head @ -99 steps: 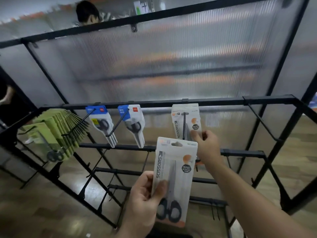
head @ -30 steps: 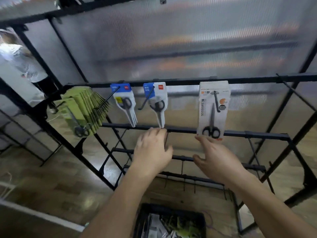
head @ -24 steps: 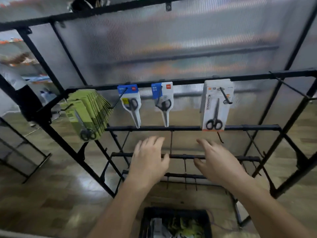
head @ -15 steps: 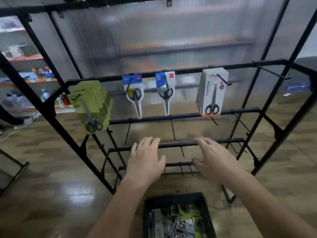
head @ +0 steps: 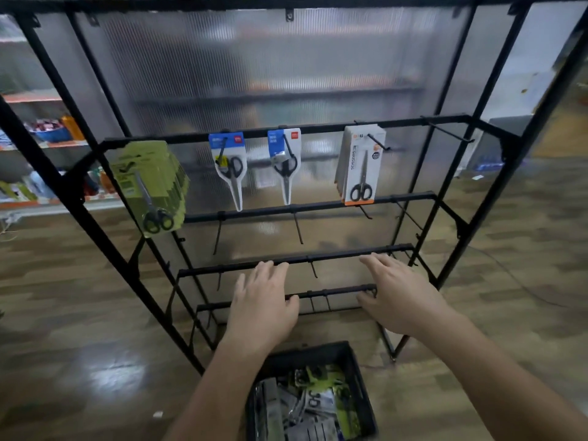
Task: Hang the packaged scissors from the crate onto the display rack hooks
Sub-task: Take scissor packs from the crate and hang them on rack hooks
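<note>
The black display rack stands in front of me. On its top row hang a stack of green scissor packs, two blue-topped packs and a stack of white packs with an orange base. A black crate on the floor below holds several loose packaged scissors. My left hand and my right hand hover palm down over the crate, in front of the lower bars, fingers straight and holding nothing.
Bare hooks stick out from the lower bars, and one more hook at the top right. A ribbed translucent panel backs the rack. Wooden floor surrounds it. Store shelves show at far left.
The pack I held in my left hand 3.3 s ago now hangs on the white stack. Both hands came down empty from the top row, and the view drew back, showing the crate.
</note>
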Demonstrator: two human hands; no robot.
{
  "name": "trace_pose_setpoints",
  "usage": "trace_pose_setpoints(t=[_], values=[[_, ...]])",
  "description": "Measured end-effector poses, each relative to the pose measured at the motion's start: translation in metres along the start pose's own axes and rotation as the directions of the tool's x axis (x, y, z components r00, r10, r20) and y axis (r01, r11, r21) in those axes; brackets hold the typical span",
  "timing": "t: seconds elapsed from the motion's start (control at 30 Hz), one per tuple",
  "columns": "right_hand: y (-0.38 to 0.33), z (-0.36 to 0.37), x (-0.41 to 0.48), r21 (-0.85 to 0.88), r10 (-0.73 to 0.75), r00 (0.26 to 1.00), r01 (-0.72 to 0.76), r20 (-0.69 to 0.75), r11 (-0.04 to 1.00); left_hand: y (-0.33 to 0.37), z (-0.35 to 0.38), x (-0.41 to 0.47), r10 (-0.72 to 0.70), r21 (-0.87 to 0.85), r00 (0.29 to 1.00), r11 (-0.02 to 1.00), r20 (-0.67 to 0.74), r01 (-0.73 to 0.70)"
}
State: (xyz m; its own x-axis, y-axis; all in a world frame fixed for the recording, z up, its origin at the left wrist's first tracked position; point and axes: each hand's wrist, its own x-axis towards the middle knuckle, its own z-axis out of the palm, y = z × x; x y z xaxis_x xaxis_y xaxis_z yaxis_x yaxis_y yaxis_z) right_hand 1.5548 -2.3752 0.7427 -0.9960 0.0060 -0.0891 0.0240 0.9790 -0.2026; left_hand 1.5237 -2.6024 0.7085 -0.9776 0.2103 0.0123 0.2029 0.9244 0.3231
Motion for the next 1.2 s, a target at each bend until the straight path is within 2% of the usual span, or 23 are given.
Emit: trace_pose_setpoints(t=[0.2,0.4,0.67,0.93,1.2], values=[[0.031,-0.006,-0.027,0.007,0.01,1.0,-0.01,-0.018,1.0,0.04,0.003,-0.006,0.044,0.04,0.999,0.998,-0.006,-0.043],[0.066,-0.01,-0.052,0.06,0.007,1.0,-0.007,0.001,0.998,0.078,0.006,-0.026,0.005,0.036,1.0,0.999,0.008,-0.006],[0.09,0.013,-0.079,0.162,-0.009,0.998,-0.001,0.061,0.987,0.094,0.019,-0.059,-0.024,0.087,1.0,0.996,0.013,0.023],[0.06,0.014,-0.081,0.179,0.005,1.0,-0.006,0.005,0.984,0.082,0.008,-0.059,0.065,0.082,0.998,0.994,0.001,-0.065],[-0.004,0.03,-0.075,0.154,0.061,0.997,-0.066,0.037,0.986,0.014,0.001,-0.063,0.083,0.059,0.995,0.995,0.05,-0.086]])
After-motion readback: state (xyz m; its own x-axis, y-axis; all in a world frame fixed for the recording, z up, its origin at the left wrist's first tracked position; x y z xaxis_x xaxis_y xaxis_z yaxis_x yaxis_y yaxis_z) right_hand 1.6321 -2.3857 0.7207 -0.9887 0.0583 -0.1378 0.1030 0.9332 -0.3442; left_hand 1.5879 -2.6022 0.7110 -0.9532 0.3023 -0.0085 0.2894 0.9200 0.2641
